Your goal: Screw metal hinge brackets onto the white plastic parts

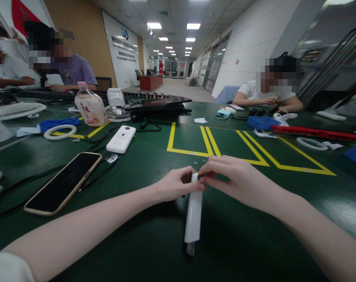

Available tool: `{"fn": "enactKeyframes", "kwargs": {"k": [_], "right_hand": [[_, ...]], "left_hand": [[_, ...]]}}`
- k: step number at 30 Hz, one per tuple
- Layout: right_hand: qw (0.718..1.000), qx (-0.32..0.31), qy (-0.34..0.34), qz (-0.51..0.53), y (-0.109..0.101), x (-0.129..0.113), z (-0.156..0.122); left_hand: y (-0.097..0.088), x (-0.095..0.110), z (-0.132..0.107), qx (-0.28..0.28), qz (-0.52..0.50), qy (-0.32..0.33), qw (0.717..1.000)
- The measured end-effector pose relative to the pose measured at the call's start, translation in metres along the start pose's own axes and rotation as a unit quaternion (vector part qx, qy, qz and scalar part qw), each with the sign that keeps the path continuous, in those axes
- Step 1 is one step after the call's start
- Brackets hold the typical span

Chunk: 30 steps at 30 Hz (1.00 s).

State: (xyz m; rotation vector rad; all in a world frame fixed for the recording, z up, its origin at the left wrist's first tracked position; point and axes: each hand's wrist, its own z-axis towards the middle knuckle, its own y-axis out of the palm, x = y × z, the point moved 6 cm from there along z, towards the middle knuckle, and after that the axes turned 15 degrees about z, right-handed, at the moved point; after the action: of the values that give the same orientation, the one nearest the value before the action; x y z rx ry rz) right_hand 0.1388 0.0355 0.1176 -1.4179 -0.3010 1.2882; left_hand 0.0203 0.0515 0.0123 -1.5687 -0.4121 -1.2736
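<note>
A white tube-shaped part (194,211) with a metal end lies along the green table (142,235), pointing towards me. My left hand (178,184) is closed round its far end. My right hand (231,178) pinches something small and dark at that same top end; I cannot make out what. A few tiny metal washers or screws (200,159) lie just beyond my hands, by the yellow tape lines.
A phone (64,182) lies face up at the left, with a white power bank (121,138), cables, a pink drink bottle (90,105) and small fans behind. Other people sit at the far left and far right. Blue bins (262,122) and a red rail (319,133) are at right.
</note>
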Motion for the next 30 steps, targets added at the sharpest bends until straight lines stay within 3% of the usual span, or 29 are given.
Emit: {"fn": "enactKeyframes", "kwargs": {"k": [10,15,18,20,25,30], "right_hand": [[0.999,-0.024,0.011,-0.037,0.005,-0.001,0.002],[0.999,-0.027,0.023,0.032,-0.005,0.006,0.001],[0.997,0.031,0.029,0.059,-0.025,0.027,-0.002],[0.997,0.062,0.044,0.020,-0.033,0.052,-0.005],[0.985,-0.015,0.092,-0.144,-0.005,0.119,-0.010],[0.979,-0.002,0.060,-0.197,0.015,0.139,-0.014]], "left_hand": [[0.000,0.000,0.000,-0.004,-0.006,0.004,1.000],[-0.002,0.005,-0.003,-0.010,0.003,0.002,1.000],[-0.003,0.009,-0.005,-0.021,0.028,-0.012,0.999],[-0.003,0.012,-0.006,-0.027,0.042,-0.011,0.999],[-0.004,0.015,-0.007,-0.022,0.059,-0.001,0.998],[-0.003,0.015,-0.006,-0.023,0.071,0.002,0.997]]}}
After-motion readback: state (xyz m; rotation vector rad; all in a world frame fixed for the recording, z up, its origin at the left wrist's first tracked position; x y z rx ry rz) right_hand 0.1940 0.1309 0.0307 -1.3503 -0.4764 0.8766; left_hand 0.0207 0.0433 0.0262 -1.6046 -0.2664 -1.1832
